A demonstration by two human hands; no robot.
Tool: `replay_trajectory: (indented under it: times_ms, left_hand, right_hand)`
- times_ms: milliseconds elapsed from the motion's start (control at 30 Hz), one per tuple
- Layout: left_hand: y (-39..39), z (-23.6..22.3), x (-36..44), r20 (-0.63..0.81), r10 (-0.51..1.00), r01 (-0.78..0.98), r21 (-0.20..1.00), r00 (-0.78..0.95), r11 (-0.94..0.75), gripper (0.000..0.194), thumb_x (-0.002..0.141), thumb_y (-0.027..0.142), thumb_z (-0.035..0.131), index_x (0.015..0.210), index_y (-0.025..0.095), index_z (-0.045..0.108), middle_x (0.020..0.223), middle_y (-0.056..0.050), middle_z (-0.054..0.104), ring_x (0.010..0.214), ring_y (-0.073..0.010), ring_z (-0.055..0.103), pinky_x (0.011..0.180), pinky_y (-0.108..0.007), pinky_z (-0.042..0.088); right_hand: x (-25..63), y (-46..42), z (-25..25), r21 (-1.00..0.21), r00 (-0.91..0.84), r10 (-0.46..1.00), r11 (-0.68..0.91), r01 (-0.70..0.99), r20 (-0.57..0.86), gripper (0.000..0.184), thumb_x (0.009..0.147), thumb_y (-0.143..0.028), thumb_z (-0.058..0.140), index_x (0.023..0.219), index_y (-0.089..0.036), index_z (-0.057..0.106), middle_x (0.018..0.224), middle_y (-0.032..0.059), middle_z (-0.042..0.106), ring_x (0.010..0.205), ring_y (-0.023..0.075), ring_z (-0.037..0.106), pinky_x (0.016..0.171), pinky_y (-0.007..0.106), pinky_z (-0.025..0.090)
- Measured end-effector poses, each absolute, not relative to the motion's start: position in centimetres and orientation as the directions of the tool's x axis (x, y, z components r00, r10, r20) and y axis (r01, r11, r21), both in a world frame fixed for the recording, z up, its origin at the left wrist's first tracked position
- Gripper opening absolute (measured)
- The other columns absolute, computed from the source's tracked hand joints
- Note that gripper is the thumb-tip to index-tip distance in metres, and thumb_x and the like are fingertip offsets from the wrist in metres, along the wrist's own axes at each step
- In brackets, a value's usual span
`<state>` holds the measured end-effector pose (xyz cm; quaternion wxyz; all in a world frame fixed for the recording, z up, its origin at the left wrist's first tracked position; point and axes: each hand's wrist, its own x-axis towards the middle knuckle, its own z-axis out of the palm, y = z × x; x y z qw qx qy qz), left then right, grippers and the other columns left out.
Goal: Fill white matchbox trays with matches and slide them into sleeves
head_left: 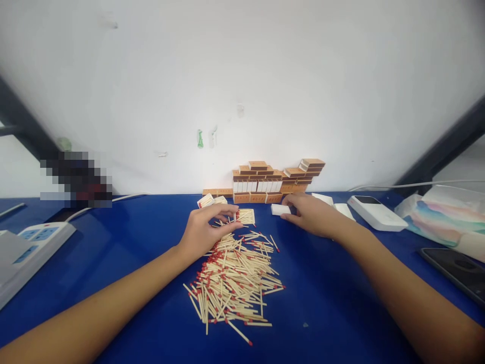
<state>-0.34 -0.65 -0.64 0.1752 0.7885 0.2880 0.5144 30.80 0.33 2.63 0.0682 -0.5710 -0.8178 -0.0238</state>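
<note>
Left hand (208, 230) at a filled matchbox tray, right hand (311, 213) on a white tray

Both hands reach forward over the blue table (326, 303), well apart from each other. The left hand has its thumb and fingers spread around the left end of the filled tray (246, 217); whether they press on it, I cannot tell. That tray lies flat beyond the match pile (238, 278), its long axis running roughly left to right, its matches mostly along it, with red heads towards the left end.

The right hand pinches the right end of the white tray (279, 209) between thumb and fingers. This piece also lies with its long axis left to right, its free end pointing left towards the filled tray.

Loose matches spread between the forearms, pointing many ways. Left of the filled tray, two more match-filled trays (205, 201) sit near the wall (242, 76). Behind, a stack of matchboxes (257, 184) stands close to the wall. Just beyond the right hand lie white pieces (344, 212); farther right are a white device (377, 213), a plastic packet (439, 215) and a dark phone (456, 273). A power strip (41, 240) lies at far left.
</note>
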Motion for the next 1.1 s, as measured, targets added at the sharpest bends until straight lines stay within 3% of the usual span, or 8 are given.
replay_trajectory:
  times_ms: [167, 300, 467, 667, 1100]
  left_hand:
    - [-0.7, -0.4, -0.1, 0.639, 0.699, 0.228, 0.664, 0.323, -0.712, 0.031, 0.081, 0.029, 0.087, 0.108, 0.019, 0.077, 0.101, -0.007, 0.080, 0.081, -0.0165, 0.076, 0.075, -0.028, 0.068]
    - [-1.3, -0.1, 0.0, 0.666, 0.660, 0.227, 0.623, 0.348, -0.749, 0.033, 0.079, 0.030, 0.089, 0.109, 0.020, 0.077, 0.099, -0.005, 0.080, 0.081, -0.0165, 0.076, 0.077, -0.029, 0.068]
    - [-1.9, 0.3, 0.2, 0.728, 0.553, 0.247, 0.496, 0.406, -0.833, 0.030, 0.082, 0.029, 0.087, 0.109, 0.022, 0.077, 0.097, -0.003, 0.081, 0.081, -0.0161, 0.077, 0.079, -0.029, 0.067]
    - [-1.7, 0.3, 0.2, 0.695, 0.639, 0.214, 0.604, 0.331, -0.768, 0.034, 0.077, 0.031, 0.091, 0.106, 0.020, 0.077, 0.092, -0.003, 0.081, 0.077, -0.0173, 0.078, 0.077, -0.029, 0.070]
    - [-1.9, 0.3, 0.4, 0.672, 0.666, 0.179, 0.647, 0.324, -0.741, 0.030, 0.077, 0.029, 0.091, 0.102, 0.018, 0.077, 0.097, -0.005, 0.081, 0.076, -0.0171, 0.078, 0.080, -0.030, 0.070]
  right_hand:
    - [28.3, -0.8, 2.9, -0.197, -0.420, 0.843, 0.499, 0.844, 0.337, 0.019, 0.096, -0.031, 0.062, 0.110, -0.019, 0.065, 0.101, 0.0082, 0.069, 0.076, 0.0193, 0.062, 0.071, 0.032, 0.046]
    - [25.0, -2.6, 3.1, -0.343, -0.505, 0.728, 0.673, 0.656, 0.464, 0.012, 0.100, -0.028, 0.059, 0.110, -0.022, 0.065, 0.103, 0.0056, 0.064, 0.077, 0.0163, 0.059, 0.073, 0.030, 0.048]
    - [23.4, -3.7, 3.0, -0.340, -0.547, 0.683, 0.723, 0.602, 0.483, 0.012, 0.101, -0.022, 0.059, 0.112, -0.024, 0.062, 0.108, 0.0065, 0.061, 0.084, 0.0175, 0.059, 0.076, 0.032, 0.049]
    - [23.6, -3.5, 2.9, -0.346, -0.571, 0.672, 0.736, 0.582, 0.471, 0.010, 0.101, -0.018, 0.056, 0.104, -0.023, 0.063, 0.105, 0.0061, 0.061, 0.092, 0.0186, 0.060, 0.080, 0.032, 0.051]
    - [23.7, -3.6, 3.0, -0.255, -0.571, 0.687, 0.712, 0.655, 0.450, 0.008, 0.103, -0.024, 0.052, 0.102, -0.021, 0.060, 0.101, 0.0067, 0.060, 0.083, 0.0189, 0.059, 0.074, 0.032, 0.048]
